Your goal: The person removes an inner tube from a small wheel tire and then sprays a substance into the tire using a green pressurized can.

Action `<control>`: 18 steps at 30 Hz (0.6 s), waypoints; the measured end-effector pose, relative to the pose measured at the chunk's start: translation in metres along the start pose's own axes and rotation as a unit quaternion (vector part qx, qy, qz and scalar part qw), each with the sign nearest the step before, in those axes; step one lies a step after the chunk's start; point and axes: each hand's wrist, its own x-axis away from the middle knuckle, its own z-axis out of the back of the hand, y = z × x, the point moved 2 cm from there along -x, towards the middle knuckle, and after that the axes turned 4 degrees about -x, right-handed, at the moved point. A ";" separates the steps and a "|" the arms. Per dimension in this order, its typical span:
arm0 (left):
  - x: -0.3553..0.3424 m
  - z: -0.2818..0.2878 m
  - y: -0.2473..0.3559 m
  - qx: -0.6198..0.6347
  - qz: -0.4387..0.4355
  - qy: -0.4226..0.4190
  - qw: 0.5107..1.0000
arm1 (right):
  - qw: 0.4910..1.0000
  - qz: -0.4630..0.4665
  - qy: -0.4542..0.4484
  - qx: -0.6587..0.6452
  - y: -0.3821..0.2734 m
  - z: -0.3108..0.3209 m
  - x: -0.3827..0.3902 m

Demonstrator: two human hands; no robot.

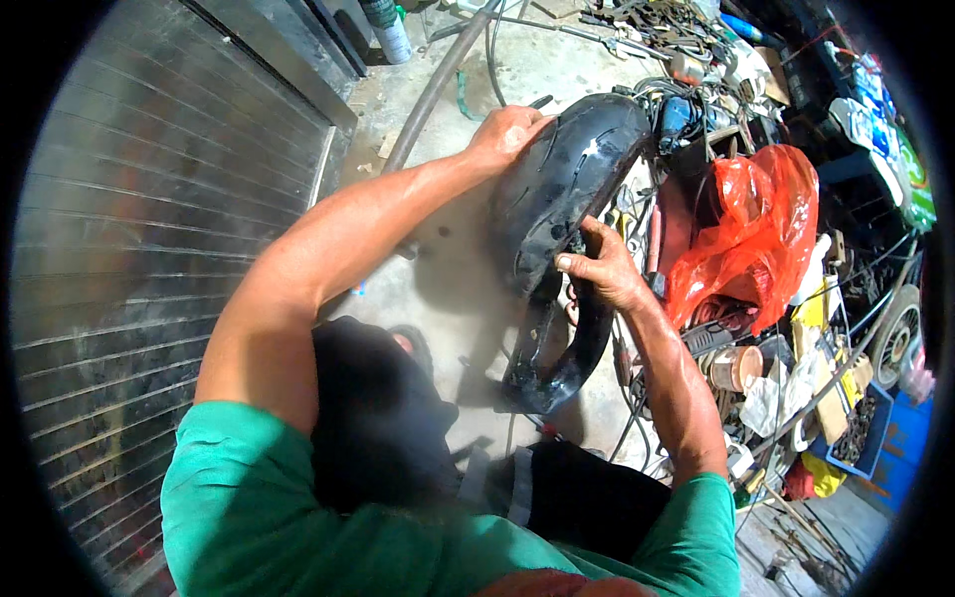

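Observation:
A black tyre [572,159] with grooved tread is held up in front of me, twisted, its far end bulging. Its nearer part narrows into a glossy black loop; I cannot tell whether this is the tyre's own sidewall or an inner tube. My left hand [509,136] is closed at the tyre's far left edge, most of its fingers hidden. A short dark tip shows just beyond that hand. My right hand [607,267] grips the inner edge on the right side, thumb and fingers pinching the rubber midway along.
A ribbed metal door [149,249] rises at the left. Across the concrete floor [438,229] runs a long pipe [438,90]. To the right lie a red plastic bag [751,229], cables, tools and scrap, with a blue crate [863,428] farther out.

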 end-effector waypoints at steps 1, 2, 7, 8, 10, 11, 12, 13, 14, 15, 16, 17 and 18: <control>0.003 -0.001 -0.003 0.016 0.011 0.002 1.000 | 1.000 -0.005 -0.018 0.021 -0.004 0.001 -0.001; 0.006 -0.004 -0.006 0.031 0.022 0.004 0.999 | 0.998 -0.010 -0.036 0.042 -0.008 0.002 -0.003; 0.013 0.002 -0.006 -0.012 0.014 0.013 1.000 | 0.985 0.028 -0.021 0.170 -0.009 0.011 -0.009; 0.017 0.005 -0.008 -0.013 0.018 0.015 1.000 | 0.978 0.002 -0.003 0.209 -0.014 0.018 -0.008; 0.024 0.007 -0.010 0.021 0.067 0.018 0.997 | 0.967 0.001 0.017 0.254 -0.018 0.023 -0.009; 0.027 0.004 -0.010 0.059 0.109 0.019 0.992 | 0.976 -0.004 0.016 0.218 -0.020 0.027 -0.006; 0.030 0.005 -0.011 0.095 0.153 0.021 0.983 | 0.966 0.013 0.024 0.257 -0.018 0.032 -0.005; 0.031 0.005 -0.020 0.101 0.139 0.039 0.984 | 0.954 0.031 0.030 0.298 -0.016 0.034 -0.004; 0.031 0.003 -0.033 0.107 0.125 0.056 0.985 | 0.958 0.034 0.040 0.283 -0.014 0.031 0.000; 0.029 0.000 -0.044 0.117 0.107 0.071 0.985 | 0.947 0.054 0.053 0.313 -0.012 0.030 0.005; 0.029 -0.003 -0.049 0.108 0.062 0.073 0.989 | 0.924 0.043 0.089 0.368 -0.015 0.030 0.014; 0.027 -0.001 -0.057 0.091 0.065 0.080 0.991 | 0.918 0.006 0.126 0.377 -0.013 0.043 0.027; 0.030 0.006 -0.073 0.066 0.074 0.087 0.991 | 0.912 -0.029 0.155 0.379 -0.010 0.052 0.037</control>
